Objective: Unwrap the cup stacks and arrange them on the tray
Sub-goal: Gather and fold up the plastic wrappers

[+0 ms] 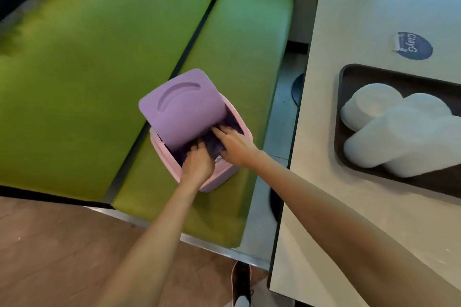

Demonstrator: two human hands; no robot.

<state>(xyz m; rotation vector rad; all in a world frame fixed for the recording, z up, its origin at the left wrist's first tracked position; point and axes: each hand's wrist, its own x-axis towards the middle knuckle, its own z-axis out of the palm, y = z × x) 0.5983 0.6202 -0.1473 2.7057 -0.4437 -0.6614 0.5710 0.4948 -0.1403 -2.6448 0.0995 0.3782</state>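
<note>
Several stacks of white cups [399, 132] lie on their sides on a dark tray [342, 97] on the table at the right. On the green bench stands a pink bin [219, 177] with a purple swing lid [184, 109] tipped up. Both my hands reach into its mouth. My left hand [198, 159] curls its fingers into crumpled dark and clear plastic wrap [212, 144] inside the bin. My right hand [234, 147] presses on the same wrap with straight fingers pointing under the lid. The inside of the bin is mostly hidden.
The pale table [349, 7] has a round blue sticker [414, 45] beyond the tray. The green bench seat [237, 45] and backrest [99, 57] fill the left. A narrow gap with the table's dark base [298, 87] separates bench and table. My shoe [240, 279] stands on the wooden floor.
</note>
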